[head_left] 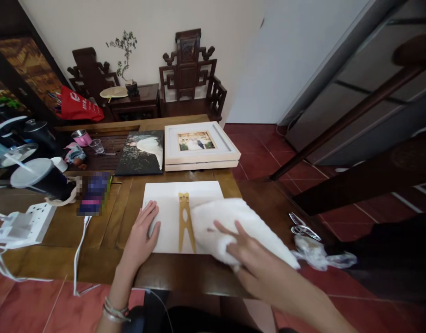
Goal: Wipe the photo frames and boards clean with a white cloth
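Observation:
A white rectangular panel (164, 194) lies flat on the wooden table in front of me. Down its middle runs a gold-coloured forked piece (185, 222) with an oval hole, its two legs toward me. My left hand (143, 231) rests on the panel's left edge, fingers stretched out and holding nothing. A fluffy white cloth (257, 226) covers the panel's right part and hangs past its side. My right hand (245, 254), slightly blurred, grips a bunched part of this cloth. The panel's right edge is hidden under it.
Behind the panel lie stacked picture frames (202, 162) and a dark photo print (139, 155). On the left are a phone (94, 194), a power strip (35, 224) and a lidded cup (42, 178). Scissors (305, 227) and a crumpled plastic bag (315, 252) lie right.

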`<state>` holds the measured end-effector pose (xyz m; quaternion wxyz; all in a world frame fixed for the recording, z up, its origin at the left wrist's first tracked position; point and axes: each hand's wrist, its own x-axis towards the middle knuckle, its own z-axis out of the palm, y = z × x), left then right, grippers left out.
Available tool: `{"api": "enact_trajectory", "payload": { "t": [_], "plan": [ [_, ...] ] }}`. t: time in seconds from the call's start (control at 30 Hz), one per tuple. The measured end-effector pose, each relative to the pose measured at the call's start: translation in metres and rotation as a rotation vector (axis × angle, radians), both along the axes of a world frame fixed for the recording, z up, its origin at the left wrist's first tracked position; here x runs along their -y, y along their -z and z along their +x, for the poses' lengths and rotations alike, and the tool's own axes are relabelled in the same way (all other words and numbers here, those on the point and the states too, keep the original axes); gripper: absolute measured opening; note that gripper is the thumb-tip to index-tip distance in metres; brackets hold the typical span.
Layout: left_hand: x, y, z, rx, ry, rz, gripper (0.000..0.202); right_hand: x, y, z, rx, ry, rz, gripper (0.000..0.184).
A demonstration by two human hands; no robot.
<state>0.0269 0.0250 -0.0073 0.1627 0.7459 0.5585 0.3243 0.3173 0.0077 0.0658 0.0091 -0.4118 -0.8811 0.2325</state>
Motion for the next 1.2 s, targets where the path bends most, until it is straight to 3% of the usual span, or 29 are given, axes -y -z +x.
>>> {"api": "enact_trajectory", "payload": {
  "t": [0.1, 0.17, 0.4, 0.5, 0.63, 0.73, 0.87, 1.03, 1.1, 1.2],
  "plan": [
    [0.0, 0.0, 0.0, -0.001, 0.002, -0.004, 0.041, 0.023, -0.008, 0.007, 0.013, -0.022, -0.099, 0.041],
    [0.0, 0.0, 0.0, 0.0, 0.002, -0.004, 0.041, 0.019, -0.009, 0.006, 0.003, -0.012, -0.103, 0.039],
    [0.0, -0.003, 0.001, 0.005, 0.002, 0.001, 0.04, -0.072, 0.0, -0.016, -0.032, 0.146, 0.054, 0.016],
    [0.0, -0.005, 0.001, 0.01, -0.001, -0.009, 0.039, -0.109, -0.001, -0.024, -0.046, 0.203, 0.07, 0.015],
    [0.0, -0.005, 0.001, 0.019, -0.004, -0.009, 0.039, -0.127, 0.0, -0.031, -0.071, 0.219, 0.098, 0.016],
    [0.0, -0.004, 0.001, 0.018, -0.008, -0.014, 0.039, -0.11, 0.005, -0.03, -0.056, 0.184, 0.142, 0.015],
    [-0.001, -0.002, 0.0, 0.013, -0.006, -0.015, 0.04, -0.052, 0.009, -0.017, -0.06, 0.12, 0.067, 0.023],
    [0.0, -0.001, 0.0, 0.007, -0.003, -0.017, 0.041, 0.022, -0.009, 0.008, -0.055, -0.028, -0.106, 0.032],
    [0.0, -0.001, 0.001, 0.002, -0.002, -0.019, 0.041, 0.033, -0.019, 0.013, -0.05, -0.056, -0.159, 0.03],
    [0.0, -0.001, 0.001, -0.003, -0.003, -0.019, 0.041, 0.022, -0.026, 0.012, -0.033, -0.01, -0.212, 0.029]
  ]
}}
